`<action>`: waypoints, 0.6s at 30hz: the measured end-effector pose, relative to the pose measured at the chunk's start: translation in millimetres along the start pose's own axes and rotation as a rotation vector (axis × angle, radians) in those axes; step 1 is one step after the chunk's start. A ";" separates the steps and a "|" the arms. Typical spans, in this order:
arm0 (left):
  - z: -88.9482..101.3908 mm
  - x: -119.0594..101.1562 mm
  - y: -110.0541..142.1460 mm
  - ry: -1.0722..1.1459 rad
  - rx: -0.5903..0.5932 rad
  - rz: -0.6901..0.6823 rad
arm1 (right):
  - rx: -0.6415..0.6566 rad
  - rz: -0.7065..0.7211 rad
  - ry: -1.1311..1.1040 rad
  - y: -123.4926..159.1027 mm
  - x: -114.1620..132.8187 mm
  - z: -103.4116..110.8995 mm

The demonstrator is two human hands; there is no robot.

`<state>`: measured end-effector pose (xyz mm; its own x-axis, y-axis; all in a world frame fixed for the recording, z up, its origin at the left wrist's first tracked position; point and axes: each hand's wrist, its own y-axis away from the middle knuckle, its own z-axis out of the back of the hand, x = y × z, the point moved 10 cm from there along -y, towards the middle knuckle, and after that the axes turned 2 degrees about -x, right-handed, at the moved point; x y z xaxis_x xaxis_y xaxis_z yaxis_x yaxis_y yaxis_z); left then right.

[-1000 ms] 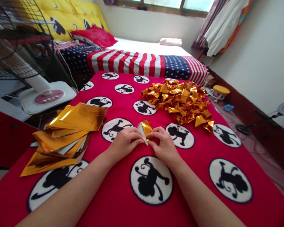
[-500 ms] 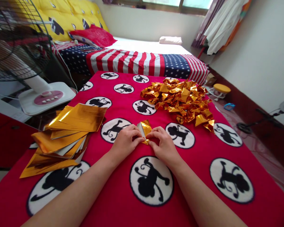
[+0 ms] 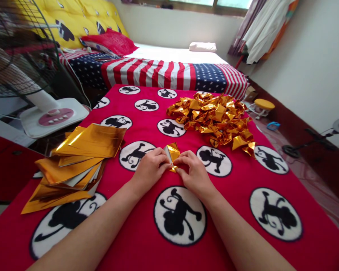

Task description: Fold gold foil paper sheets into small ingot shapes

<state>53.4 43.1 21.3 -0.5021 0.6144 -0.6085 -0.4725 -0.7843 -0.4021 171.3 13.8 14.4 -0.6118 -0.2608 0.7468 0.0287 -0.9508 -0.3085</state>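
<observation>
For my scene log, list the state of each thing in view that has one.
Left hand: closed on the gold paper
Right hand: closed on the gold paper
Gold paper: partly folded, pale side partly showing
Gold sheets: loosely stacked, askew
Folded pieces: heaped
Red cloth: spread out
Fan: cannot tell if running
White garment: hanging

Right of the stack of gold sheets (image 3: 87,150), the left hand (image 3: 151,165) and right hand (image 3: 193,169) hide the near end of the folded sheet (image 3: 174,151); both forearms (image 3: 110,216) run off the edge. Beyond the stack, the fan (image 3: 41,97) is cut off, its 1 cage blurred. Far to the stack's right, a blue thing (image 3: 273,125) is too small to identify.
</observation>
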 end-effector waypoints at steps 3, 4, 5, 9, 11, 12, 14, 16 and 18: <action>-1.2 -4.9 -1.3 -0.058 0.022 -0.036 | 0.002 0.002 0.003 0.0 1.1 -0.1; -1.6 -7.4 -1.8 -0.083 0.029 -0.054 | 0.004 0.000 0.005 -0.1 1.2 -0.3; -1.7 -10.2 -2.3 -0.110 0.035 -0.074 | 0.005 -0.003 0.006 -0.3 1.1 -0.4; -1.6 -18.7 -3.6 -0.198 0.047 -0.136 | 0.011 -0.008 0.010 -1.1 0.3 -0.8; -1.1 -19.0 -3.6 -0.212 0.044 -0.142 | 0.011 -0.006 0.013 -1.1 -0.1 -0.9; -1.0 -18.5 -3.5 -0.211 0.041 -0.142 | 0.011 -0.004 0.015 -1.1 -0.2 -0.9; -1.1 -17.0 -3.2 -0.205 0.036 -0.139 | 0.007 -0.001 0.014 -0.8 -0.1 -0.8; -1.8 -15.4 -2.8 -0.201 0.032 -0.136 | 0.005 -0.002 0.011 -0.6 0.2 -0.6; -2.5 -13.7 -2.6 -0.197 0.028 -0.129 | 0.007 -0.006 0.012 -0.7 0.7 -0.6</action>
<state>63.3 36.5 29.0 -0.5664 0.7167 -0.4069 -0.5606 -0.6969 -0.4472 170.4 14.4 14.8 -0.6214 -0.2530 0.7416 0.0304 -0.9535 -0.2998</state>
